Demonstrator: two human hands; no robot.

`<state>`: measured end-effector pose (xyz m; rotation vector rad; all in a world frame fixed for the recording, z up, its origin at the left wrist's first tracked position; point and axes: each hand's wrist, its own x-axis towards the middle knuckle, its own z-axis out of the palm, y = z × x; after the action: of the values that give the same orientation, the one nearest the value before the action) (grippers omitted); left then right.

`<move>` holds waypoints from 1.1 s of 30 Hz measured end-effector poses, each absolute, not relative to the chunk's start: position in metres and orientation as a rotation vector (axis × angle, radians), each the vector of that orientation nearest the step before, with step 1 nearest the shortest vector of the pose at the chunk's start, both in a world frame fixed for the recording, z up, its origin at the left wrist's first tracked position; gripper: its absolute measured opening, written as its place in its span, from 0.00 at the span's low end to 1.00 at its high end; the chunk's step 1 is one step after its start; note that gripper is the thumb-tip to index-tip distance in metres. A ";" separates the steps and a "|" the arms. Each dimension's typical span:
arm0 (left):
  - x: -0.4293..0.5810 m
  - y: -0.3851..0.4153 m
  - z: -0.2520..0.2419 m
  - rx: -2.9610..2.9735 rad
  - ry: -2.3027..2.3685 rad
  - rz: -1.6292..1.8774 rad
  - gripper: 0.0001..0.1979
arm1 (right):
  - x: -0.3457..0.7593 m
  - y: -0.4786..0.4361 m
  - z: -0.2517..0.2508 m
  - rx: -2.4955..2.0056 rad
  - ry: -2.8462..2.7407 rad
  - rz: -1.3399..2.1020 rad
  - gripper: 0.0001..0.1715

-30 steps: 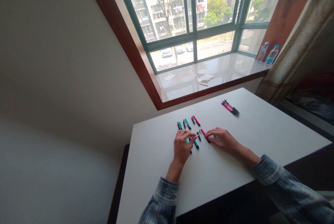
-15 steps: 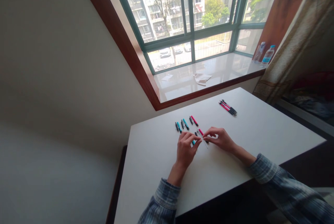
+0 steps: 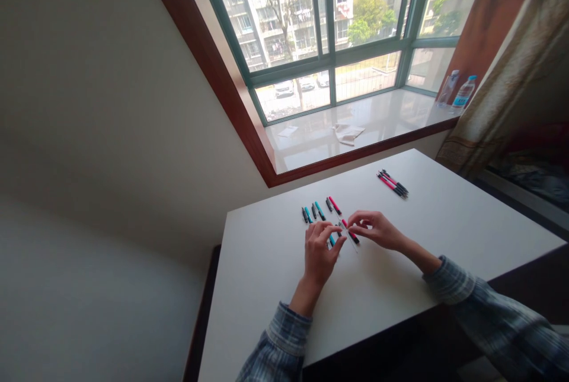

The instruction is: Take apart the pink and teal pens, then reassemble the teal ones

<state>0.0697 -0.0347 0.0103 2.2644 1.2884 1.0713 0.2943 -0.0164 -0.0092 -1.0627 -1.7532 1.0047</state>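
My left hand hovers over the near pen parts, its thumb and index finger a little apart with nothing clear between them. Close by on the right, my right hand pinches thumb and finger together; whatever is in them is too small to name. A thin, pale pen refill slants just below the fingertips. Beside it lies a pink-and-black pen barrel. A teal barrel is partly hidden by my left hand. Farther back are a pink barrel, a teal barrel and several black pen parts.
Several pink-and-black pens lie together at the back right of the white table. Behind it, the windowsill carries a crumpled cloth or paper and two plastic bottles. A curtain hangs at the right.
My left thumb and index finger have parted from their pinch. My right hand has drawn slightly up and away, still pinching. The view has shifted a little.
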 end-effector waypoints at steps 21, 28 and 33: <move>0.067 -0.032 0.001 2.465 1.551 0.789 0.06 | 0.293 0.019 -0.031 -1.099 -2.041 0.700 0.10; 0.069 -0.028 0.001 2.463 1.578 0.777 0.07 | 0.316 0.014 -0.032 -1.182 -2.060 0.697 0.08; 0.071 -0.026 -0.001 2.486 1.561 0.787 0.06 | 0.318 0.009 -0.027 -1.159 -2.105 0.763 0.07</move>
<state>0.0706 -0.0260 -0.0013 2.4861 1.5607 0.7874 0.3178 0.0086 -0.0270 -1.1590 -2.1049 0.7626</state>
